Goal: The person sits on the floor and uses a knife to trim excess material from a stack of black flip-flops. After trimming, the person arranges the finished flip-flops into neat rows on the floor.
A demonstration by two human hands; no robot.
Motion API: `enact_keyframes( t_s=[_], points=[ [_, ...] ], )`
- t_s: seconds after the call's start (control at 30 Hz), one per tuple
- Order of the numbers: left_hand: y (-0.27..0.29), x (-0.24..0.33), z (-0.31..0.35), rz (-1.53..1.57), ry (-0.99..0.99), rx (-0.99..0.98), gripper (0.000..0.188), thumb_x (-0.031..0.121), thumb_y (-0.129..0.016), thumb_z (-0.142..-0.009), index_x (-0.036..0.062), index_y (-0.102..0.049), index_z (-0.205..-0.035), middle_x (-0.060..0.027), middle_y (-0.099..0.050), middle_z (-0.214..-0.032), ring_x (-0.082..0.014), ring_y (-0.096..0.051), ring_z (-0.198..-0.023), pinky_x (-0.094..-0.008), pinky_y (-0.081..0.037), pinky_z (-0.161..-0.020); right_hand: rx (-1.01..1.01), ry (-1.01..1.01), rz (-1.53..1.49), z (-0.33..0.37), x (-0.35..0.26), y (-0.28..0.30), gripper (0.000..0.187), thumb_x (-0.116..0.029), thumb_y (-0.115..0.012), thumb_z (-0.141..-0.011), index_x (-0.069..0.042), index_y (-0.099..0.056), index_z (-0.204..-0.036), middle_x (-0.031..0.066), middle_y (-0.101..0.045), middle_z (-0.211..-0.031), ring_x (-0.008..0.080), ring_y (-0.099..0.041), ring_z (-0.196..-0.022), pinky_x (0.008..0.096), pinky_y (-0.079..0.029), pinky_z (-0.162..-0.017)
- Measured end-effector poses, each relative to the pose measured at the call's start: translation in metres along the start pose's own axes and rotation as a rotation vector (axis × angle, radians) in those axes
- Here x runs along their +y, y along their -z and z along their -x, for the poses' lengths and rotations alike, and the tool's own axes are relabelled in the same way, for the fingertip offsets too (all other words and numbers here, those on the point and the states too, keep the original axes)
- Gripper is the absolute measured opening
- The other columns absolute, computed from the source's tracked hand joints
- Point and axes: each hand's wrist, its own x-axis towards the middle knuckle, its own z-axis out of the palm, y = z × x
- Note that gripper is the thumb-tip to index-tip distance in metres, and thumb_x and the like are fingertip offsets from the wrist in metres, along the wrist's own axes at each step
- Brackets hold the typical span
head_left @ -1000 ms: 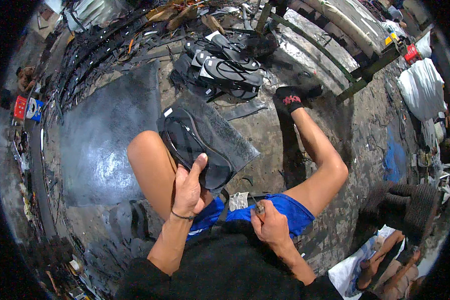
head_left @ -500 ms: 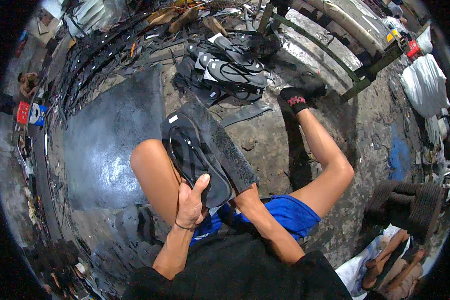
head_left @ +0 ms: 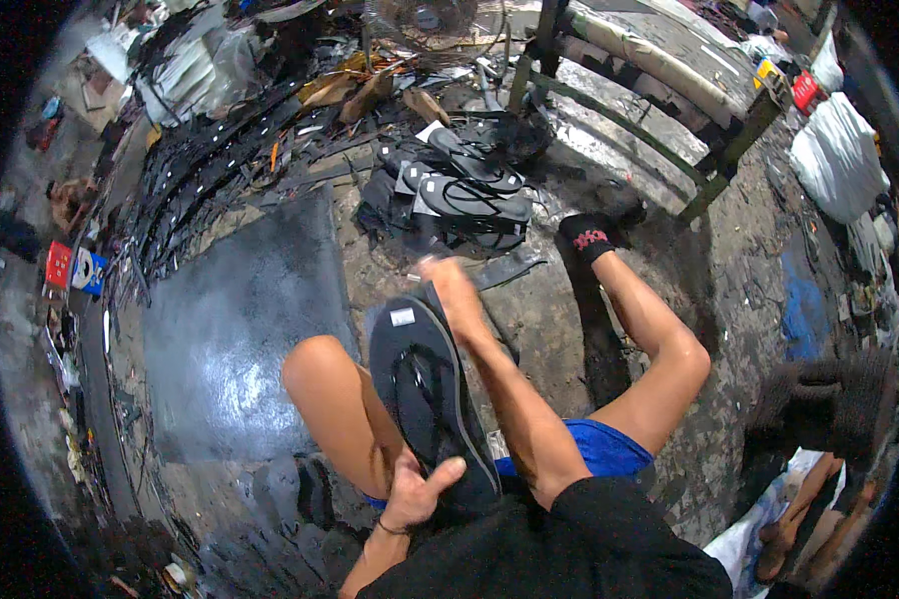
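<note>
My left hand is closed around the heel end of a black flip-flop, its thumb lying on the footbed. The flip-flop has black straps, a grey edge line and a white label near the toe. It rests against my left knee, toe pointing away from me. Just beyond the toe, at its right side, is my right hand; motion smears its fingers, so what they hold, if anything, is unclear. My right forearm runs along the flip-flop's right edge. Little shows of the dark rubber piece that lay under the flip-flop.
A pile of grey and black flip-flops lies ahead. A large dark rubber sheet covers the floor at left, with black scraps beyond. A wooden frame stands at far right; another person's legs show at lower right.
My right hand has moved from the heel end, by the rubber piece's near end, forward to the toe. The flip-flop has shifted toward me and turned more upright in view, still in my left hand.
</note>
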Motion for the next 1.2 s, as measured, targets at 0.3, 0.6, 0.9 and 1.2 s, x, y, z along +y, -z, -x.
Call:
enact_keyframes(
  t_s=[0.3, 0.6, 0.9, 1.2],
  points=[
    [-0.016, 0.018, -0.064, 0.342, 0.218, 0.212, 0.024, 0.02, -0.061, -0.098, -0.0018, -0.062, -0.107, -0.004, -0.067, -0.1, -0.0106, -0.063, -0.085, -0.0258, -0.051, -0.073, 0.107, -0.333, -1.163, -0.023, -0.114, 0.112, 0.035, -0.042, -0.046, -0.102, -0.008, -0.047, -0.111, -0.003, -0.049, -0.075, 0.0054, -0.043, -0.062, 0.0201, -0.035, -0.054],
    [-0.016, 0.018, -0.116, 0.241, 0.033, 0.132, 0.031, 0.018, -0.064, -0.095, -0.0023, -0.057, -0.117, -0.0049, -0.066, -0.105, -0.0107, -0.063, -0.088, -0.0254, -0.053, -0.076, -0.002, -0.556, -0.844, 0.063, -0.117, 0.155, 0.032, -0.034, -0.054, -0.099, -0.005, -0.053, -0.113, 0.0025, -0.061, -0.083, 0.012, -0.059, -0.069, 0.0244, -0.049, -0.063],
    [-0.002, 0.1, -0.266, -0.182, -0.276, 0.292, 0.046, 0.033, -0.064, -0.095, -0.0012, -0.056, -0.124, -0.0121, -0.065, -0.111, -0.0193, -0.062, -0.102, -0.0358, -0.052, -0.084, 0.368, -0.66, -0.997, 0.077, -0.076, 0.183, 0.041, -0.049, -0.049, -0.1, -0.011, -0.049, -0.116, 0.0003, -0.051, -0.085, 0.0111, -0.05, -0.072, 0.0223, -0.044, -0.063],
    [0.235, 0.022, -0.136, -0.786, -0.483, 0.975, 0.062, 0.038, -0.063, -0.092, -0.0013, -0.045, -0.136, -0.025, -0.048, -0.138, -0.0398, -0.043, -0.13, -0.0443, -0.037, -0.108, 0.216, -0.807, -0.133, 0.054, -0.109, 0.208, 0.043, -0.038, -0.051, -0.1, 0.002, -0.066, -0.107, 0.0075, -0.061, -0.077, 0.0144, -0.059, -0.063, 0.0261, -0.048, -0.055]
  ],
)
